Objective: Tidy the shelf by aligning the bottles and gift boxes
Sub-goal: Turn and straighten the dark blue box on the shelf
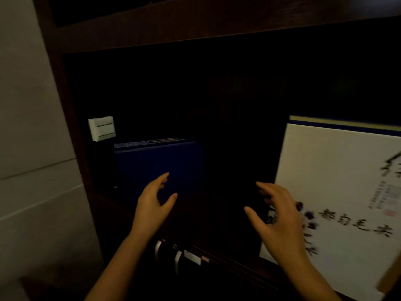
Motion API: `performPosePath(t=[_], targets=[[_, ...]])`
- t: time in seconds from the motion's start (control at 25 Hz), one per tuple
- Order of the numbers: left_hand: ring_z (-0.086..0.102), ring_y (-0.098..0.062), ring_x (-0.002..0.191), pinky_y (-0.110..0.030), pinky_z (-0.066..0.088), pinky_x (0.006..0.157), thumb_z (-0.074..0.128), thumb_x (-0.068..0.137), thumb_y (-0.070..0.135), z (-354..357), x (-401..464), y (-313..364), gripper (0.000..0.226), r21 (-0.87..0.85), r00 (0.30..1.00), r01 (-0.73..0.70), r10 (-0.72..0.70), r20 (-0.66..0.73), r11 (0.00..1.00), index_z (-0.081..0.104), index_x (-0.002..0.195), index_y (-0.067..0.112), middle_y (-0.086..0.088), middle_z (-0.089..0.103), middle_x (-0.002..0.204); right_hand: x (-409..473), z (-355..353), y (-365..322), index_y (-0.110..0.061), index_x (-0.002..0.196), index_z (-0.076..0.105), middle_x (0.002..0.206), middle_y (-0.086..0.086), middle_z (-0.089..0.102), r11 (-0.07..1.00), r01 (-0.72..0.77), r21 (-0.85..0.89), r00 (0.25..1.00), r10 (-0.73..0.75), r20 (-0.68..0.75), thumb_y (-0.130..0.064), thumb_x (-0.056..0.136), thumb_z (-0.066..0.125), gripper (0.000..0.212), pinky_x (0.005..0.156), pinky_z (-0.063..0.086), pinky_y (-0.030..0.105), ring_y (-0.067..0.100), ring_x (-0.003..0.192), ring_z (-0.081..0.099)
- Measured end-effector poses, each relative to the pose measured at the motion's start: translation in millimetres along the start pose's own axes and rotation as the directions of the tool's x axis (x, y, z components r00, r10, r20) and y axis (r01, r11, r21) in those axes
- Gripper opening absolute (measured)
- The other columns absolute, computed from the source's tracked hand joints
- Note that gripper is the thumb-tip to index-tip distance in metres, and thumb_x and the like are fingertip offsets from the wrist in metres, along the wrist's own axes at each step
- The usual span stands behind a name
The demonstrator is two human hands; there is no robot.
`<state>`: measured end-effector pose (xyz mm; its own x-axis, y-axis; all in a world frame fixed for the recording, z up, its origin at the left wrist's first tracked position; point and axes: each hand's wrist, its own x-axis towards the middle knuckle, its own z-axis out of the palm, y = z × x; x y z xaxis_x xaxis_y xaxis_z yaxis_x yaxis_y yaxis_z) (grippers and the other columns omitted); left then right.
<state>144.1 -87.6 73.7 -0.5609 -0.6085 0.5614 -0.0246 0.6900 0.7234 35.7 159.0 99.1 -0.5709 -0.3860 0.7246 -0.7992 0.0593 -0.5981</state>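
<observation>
Where hands [152, 205] [280, 222] spread, blue box [158, 166] behind.

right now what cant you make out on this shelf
- Space between the left hand and right hand, head view: too dark to tell if anything stands there.
- White gift box: cut off by the right edge, its ink lettering blurred.
- Small white box: print too small.
- Blue box: top label unreadable in the dim light.

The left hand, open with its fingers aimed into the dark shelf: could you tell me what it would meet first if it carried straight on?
Most likely the dark blue rectangular gift box: the left hand points at its front face, fingers spread, holding nothing. Depth is unclear in the dim light.
</observation>
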Motion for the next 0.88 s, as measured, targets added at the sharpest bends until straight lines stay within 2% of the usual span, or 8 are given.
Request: performPosePath(t=[0.12,0.28,0.4,0.48,0.56,0.6,0.72,0.88], targets=[[0.037,-0.006,0.122,-0.027,0.034,0.101,0.068,0.080,0.028,-48,51,-36,0.067,0.222,0.991,-0.129,0.135,-0.010,0.967,0.036,0.138,0.026,0.005,0.041,0.136,52,72,-8,-0.029,0.128,0.044,0.128,-0.009,0.045,0.985,0.080,-0.155,0.991,-0.063,0.114,-0.033,0.075,0.069,0.059,0.097,0.031,0.019,0.009,0.120,0.041],[0.032,-0.027,0.135,-0.045,0.034,0.109,0.062,0.083,0.036,-103,132,-83,0.066,0.329,0.994,-0.101,0.086,0.060,0.939,0.032,0.141,0.024,-0.008,0.030,0.149,111,194,-29,-0.030,0.139,0.024,0.150,-0.001,0.023,0.956,0.130,-0.262,0.978,-0.080,0.193,-0.058,0.068,0.063,0.085,0.110,0.016,0.030,0.013,0.136,0.015],[0.021,-0.026,0.141,-0.048,0.025,0.114,0.059,0.085,0.039,-130,195,-110,0.064,0.396,0.971,-0.196,0.119,0.209,0.897,0.031,0.141,0.028,-0.006,0.019,0.155,145,287,-42,-0.029,0.143,0.000,0.156,0.003,-0.007,0.889,0.157,-0.430,0.967,-0.052,0.248,-0.075,0.062,0.051,0.106,0.111,-0.009,0.044,0.017,0.140,-0.015],[0.008,-0.024,0.145,-0.051,0.016,0.116,0.057,0.085,0.044,-136,231,-127,0.066,0.463,0.923,-0.276,0.098,0.372,0.842,0.025,0.143,0.032,-0.005,0.008,0.158,164,326,-40,-0.026,0.143,-0.007,0.154,0.006,-0.018,0.844,0.146,-0.515,0.953,0.019,0.301,-0.082,0.058,0.046,0.115,0.107,-0.019,0.048,0.018,0.135,-0.029],[-0.003,-0.022,0.145,-0.056,0.005,0.117,0.053,0.085,0.051,-132,257,-142,0.067,0.504,0.852,-0.312,0.002,0.524,0.806,0.020,0.142,0.039,-0.003,-0.002,0.158,173,350,-33,-0.022,0.143,-0.005,0.154,0.009,-0.017,0.823,0.113,-0.556,0.935,0.102,0.340,-0.087,0.053,0.041,0.121,0.105,-0.023,0.051,0.019,0.135,-0.029],[-0.004,-0.021,0.145,-0.054,0.002,0.117,0.052,0.085,0.053,-127,266,-149,0.065,0.476,0.811,-0.310,-0.033,0.584,0.823,0.020,0.141,0.042,-0.002,-0.003,0.158,174,360,-31,-0.020,0.144,-0.003,0.154,0.011,-0.014,0.820,0.082,-0.567,0.928,0.145,0.344,-0.089,0.050,0.038,0.123,0.104,-0.025,0.051,0.020,0.137,-0.025],[0.007,-0.015,0.144,-0.038,0.008,0.119,0.053,0.083,0.053,-115,275,-164,0.055,0.270,0.719,-0.201,-0.046,0.694,0.942,0.035,0.135,0.045,-0.003,0.009,0.158,167,380,-34,-0.014,0.144,0.008,0.155,0.016,0.002,0.806,0.048,-0.590,0.940,0.164,0.299,-0.091,0.046,0.032,0.127,0.103,-0.027,0.051,0.023,0.142,-0.010],[0.013,-0.013,0.142,-0.029,0.010,0.116,0.050,0.078,0.062,-116,277,-174,0.054,0.257,0.704,-0.216,-0.032,0.709,0.942,0.039,0.130,0.050,-0.001,0.015,0.157,164,385,-37,-0.009,0.142,0.018,0.152,0.019,0.018,0.776,0.062,-0.627,0.953,0.140,0.268,-0.080,0.058,0.043,0.113,0.109,-0.015,0.051,0.026,0.142,0.006]])
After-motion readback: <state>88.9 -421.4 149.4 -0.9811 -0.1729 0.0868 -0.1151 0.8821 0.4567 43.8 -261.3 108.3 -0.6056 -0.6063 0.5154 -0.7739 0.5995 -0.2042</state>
